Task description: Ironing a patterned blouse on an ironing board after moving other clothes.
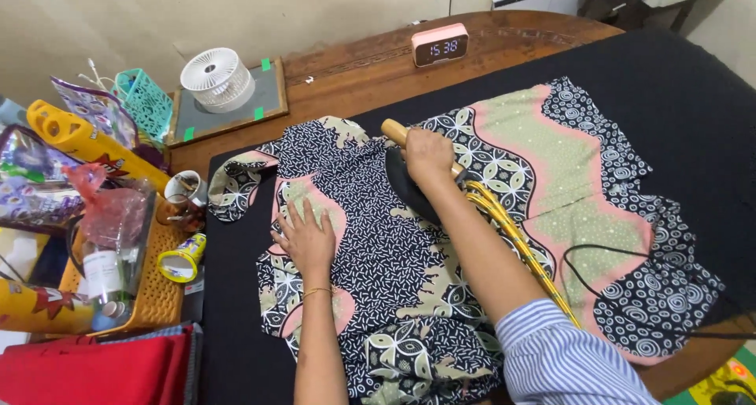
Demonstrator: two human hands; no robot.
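A patterned garment (pixel 551 161) in black, white, pink and pale green lies spread over a black cloth (pixel 693 98) on a wooden table. My right hand (pixel 429 154) grips the wooden handle of a black clothes iron (pixel 411 186) that rests on the middle of the garment. A yellow cord (pixel 512 235) runs back from the iron along my forearm. My left hand (pixel 305 238) lies flat, fingers spread, pressing the garment's left part just left of the iron.
A pink digital clock (pixel 439 44) stands at the table's back. A small white fan (pixel 216 78) sits on a framed board. An orange basket (pixel 150 295) with a clear bottle, snack bags and a teal basket crowd the left edge. Red cloth (pixel 94 369) lies front left.
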